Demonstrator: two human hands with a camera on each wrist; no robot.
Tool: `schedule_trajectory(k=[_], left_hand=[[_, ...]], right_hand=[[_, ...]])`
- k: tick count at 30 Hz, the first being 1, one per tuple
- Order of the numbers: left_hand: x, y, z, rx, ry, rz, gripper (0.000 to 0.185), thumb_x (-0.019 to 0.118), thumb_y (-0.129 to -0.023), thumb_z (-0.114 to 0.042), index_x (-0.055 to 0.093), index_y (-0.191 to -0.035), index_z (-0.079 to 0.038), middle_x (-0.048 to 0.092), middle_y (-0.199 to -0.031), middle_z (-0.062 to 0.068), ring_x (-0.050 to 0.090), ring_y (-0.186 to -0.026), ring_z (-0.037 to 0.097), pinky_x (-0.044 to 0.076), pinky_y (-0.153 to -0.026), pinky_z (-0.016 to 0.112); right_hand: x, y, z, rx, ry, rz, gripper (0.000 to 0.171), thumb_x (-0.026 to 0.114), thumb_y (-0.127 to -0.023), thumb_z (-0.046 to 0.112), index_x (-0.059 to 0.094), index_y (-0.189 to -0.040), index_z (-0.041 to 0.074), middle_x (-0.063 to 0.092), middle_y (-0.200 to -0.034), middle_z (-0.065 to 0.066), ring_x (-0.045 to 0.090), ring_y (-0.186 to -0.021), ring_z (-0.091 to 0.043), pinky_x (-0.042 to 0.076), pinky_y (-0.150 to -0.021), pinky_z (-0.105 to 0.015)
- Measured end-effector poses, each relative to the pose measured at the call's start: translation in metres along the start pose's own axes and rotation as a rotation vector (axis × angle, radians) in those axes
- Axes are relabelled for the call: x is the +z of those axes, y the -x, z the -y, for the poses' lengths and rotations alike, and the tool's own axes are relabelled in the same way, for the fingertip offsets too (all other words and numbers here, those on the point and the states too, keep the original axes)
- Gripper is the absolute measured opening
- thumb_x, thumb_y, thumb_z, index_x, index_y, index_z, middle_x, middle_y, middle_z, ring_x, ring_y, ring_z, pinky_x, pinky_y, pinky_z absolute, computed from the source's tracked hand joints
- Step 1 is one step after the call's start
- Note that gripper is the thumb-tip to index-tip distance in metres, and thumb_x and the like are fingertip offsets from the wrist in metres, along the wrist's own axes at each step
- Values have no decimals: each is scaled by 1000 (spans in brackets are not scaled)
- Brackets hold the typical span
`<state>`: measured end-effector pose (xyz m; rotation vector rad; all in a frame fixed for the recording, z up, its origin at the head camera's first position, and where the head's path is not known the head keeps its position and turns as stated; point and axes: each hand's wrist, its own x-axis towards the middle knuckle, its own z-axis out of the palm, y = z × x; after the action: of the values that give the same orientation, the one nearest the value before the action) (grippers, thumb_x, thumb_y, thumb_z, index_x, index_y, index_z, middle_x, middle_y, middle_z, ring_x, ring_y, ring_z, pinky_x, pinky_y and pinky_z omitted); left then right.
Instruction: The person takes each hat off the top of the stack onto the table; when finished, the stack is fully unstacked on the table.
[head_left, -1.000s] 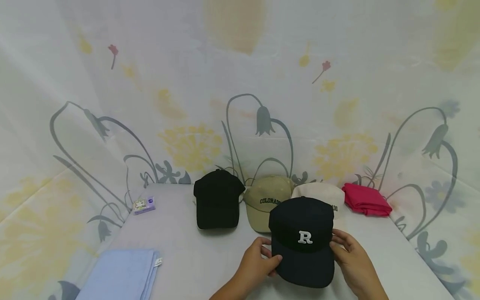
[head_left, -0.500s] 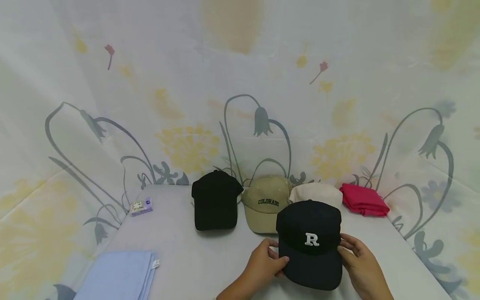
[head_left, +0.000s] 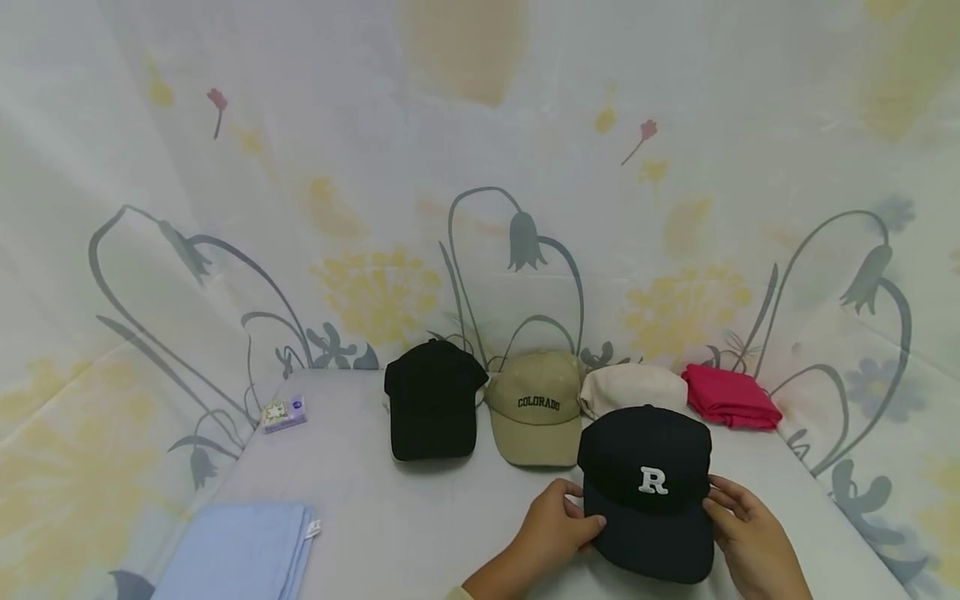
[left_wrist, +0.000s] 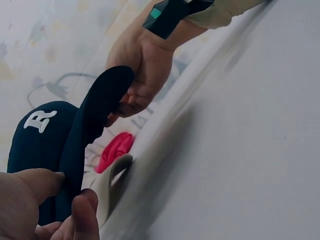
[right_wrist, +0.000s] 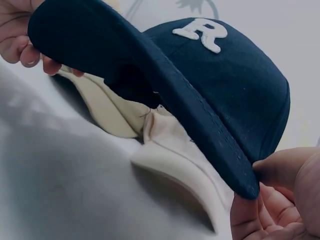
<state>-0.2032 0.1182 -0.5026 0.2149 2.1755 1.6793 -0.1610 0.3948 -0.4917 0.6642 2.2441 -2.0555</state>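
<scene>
Navy cap with the white R (head_left: 647,492) has shifted rightward across the desk (head_left: 375,508) since a second ago, now covering most of the cream cap (head_left: 630,387) behind it. Left hand (head_left: 558,527) pinches the brim's left edge; right hand (head_left: 750,533) pinches its right edge. Cap sits raised between both hands.

Pale floral curtain (head_left: 480,167) behind and beside — grey stems, yellow blooms, white table (head_left: 360,500), soft light
</scene>
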Motion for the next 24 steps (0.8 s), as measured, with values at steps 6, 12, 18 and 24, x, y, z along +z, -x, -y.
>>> schedule_trajectory(k=[6,12,18,24], left_hand=[[14,-5,-9,27,-5,-14,38,84,-89,-19,62,-117,-10,63,-78,-1,65,-60,14,48,-58,27],[28,-11,-10,43,-4,-15,35,84,-88,-16,59,-111,-11,62,-77,-2,65,-58,13,47,-57,25],[39,-22,-8,24,-6,-23,35,85,-87,-12,59,-109,-12,60,-80,0,66,-59,14,51,-56,25],[46,-23,-1,36,-51,-16,36,86,-86,-12,58,-109,-12,58,-75,-2,63,-57,10,47,-54,23]], right_hand=[[-13,-4,3,-33,13,-6,65,51,-111,18,17,-164,2,50,-122,12,53,-101,9,51,-85,-13],[-20,-11,5,-15,43,-68,65,49,-111,19,19,-165,0,55,-119,13,56,-95,11,53,-83,-14],[-26,-19,-8,-14,42,-101,64,49,-111,18,21,-165,0,56,-103,28,54,-93,14,51,-82,-13],[-26,-21,-24,-28,214,-93,64,47,-112,27,22,-165,0,41,-161,-24,43,-92,27,46,-81,-5]])
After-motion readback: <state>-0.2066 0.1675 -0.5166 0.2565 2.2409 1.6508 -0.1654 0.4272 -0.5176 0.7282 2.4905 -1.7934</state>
